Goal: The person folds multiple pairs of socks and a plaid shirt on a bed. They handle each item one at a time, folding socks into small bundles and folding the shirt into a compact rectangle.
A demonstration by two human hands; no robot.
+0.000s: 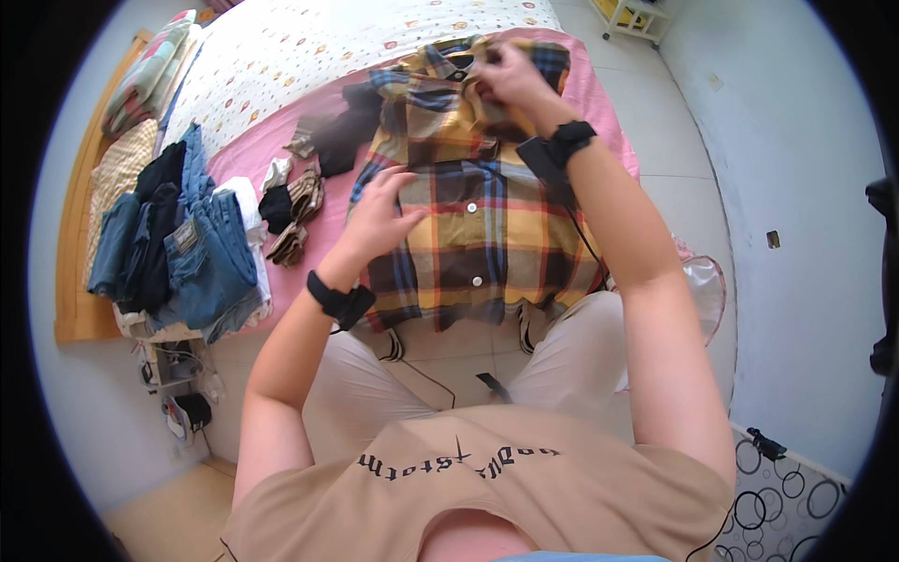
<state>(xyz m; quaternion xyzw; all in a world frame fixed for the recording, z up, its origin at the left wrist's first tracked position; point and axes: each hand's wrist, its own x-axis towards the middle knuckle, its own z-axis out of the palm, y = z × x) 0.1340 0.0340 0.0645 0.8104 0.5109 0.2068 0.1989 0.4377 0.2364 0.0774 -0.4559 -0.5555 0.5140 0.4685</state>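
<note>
A yellow, blue and red plaid shirt [449, 220] lies spread over the edge of the bed, its collar at the far end and its hem hanging toward my knees. White buttons run down its front. My right hand [510, 77] is closed on the fabric by the collar, a little blurred, with the fingertips partly hidden. Over the shirt's left side, my left hand [379, 214] has its fingers apart and holds nothing. Whether it touches the cloth I cannot tell.
Folded jeans [211, 248] are piled on the bed's left, beside rolled socks [304, 192] and a dark garment [346, 131]. Behind lies a white patterned sheet [365, 28] over pink bedding [239, 159]. A thin cable hangs by my right wrist. A wheeled white rack [632, 19] stands far right.
</note>
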